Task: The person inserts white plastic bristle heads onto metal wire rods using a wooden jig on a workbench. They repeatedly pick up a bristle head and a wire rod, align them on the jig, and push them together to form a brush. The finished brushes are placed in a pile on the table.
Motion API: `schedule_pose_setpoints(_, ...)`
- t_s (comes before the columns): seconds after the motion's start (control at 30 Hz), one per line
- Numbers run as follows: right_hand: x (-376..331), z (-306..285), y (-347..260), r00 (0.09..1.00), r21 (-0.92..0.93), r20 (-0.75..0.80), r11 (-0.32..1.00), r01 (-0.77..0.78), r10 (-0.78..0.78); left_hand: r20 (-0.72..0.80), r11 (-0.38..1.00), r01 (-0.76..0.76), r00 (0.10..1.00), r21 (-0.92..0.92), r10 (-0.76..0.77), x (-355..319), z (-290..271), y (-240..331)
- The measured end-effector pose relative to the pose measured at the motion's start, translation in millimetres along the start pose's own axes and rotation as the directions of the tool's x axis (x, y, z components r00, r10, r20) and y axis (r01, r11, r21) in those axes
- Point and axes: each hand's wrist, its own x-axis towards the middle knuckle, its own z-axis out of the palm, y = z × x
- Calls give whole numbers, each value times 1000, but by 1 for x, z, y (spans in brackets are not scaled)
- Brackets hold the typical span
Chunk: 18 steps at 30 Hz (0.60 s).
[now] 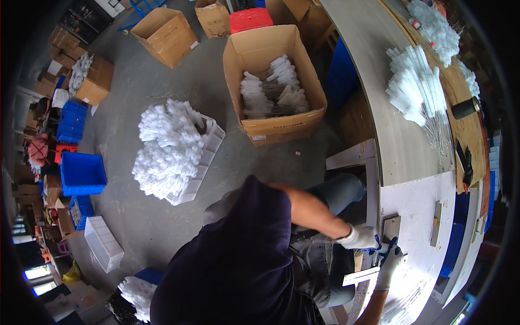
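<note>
My left hand (359, 238) and my right hand (392, 266), both in white gloves with blue fingertips, are close together over the near edge of a white bench (414, 203). The fingers of each look closed; what is between them is too small to make out. Just beyond the fingertips a small grey metal plate (391, 227) is fixed on the bench. A white ruler-like strip (361, 277) juts from the bench edge below my left hand. Thin wire rods (403, 303) lie in bright glare beside my right forearm.
White bristle brushes (414, 81) with wire stems lie on the grey tabletop (401, 146). On the floor, a cardboard box (281, 129) holds more brushes, and a white crate (203, 173) is heaped with them. A blue bin (83, 173) and a white bin (104, 246) stand further left.
</note>
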Motion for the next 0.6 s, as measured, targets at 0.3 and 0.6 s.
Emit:
schedule_pose_setpoints(0.3,12,-25,16,789,-542,165,614,574,-592,366,864,-308,917,398,158,41,-51,35)
schedule_pose_setpoints(0.6,8,-4,0,819,-355,9,764,539,-574,546,541,-585,798,604,254,63,-73,56)
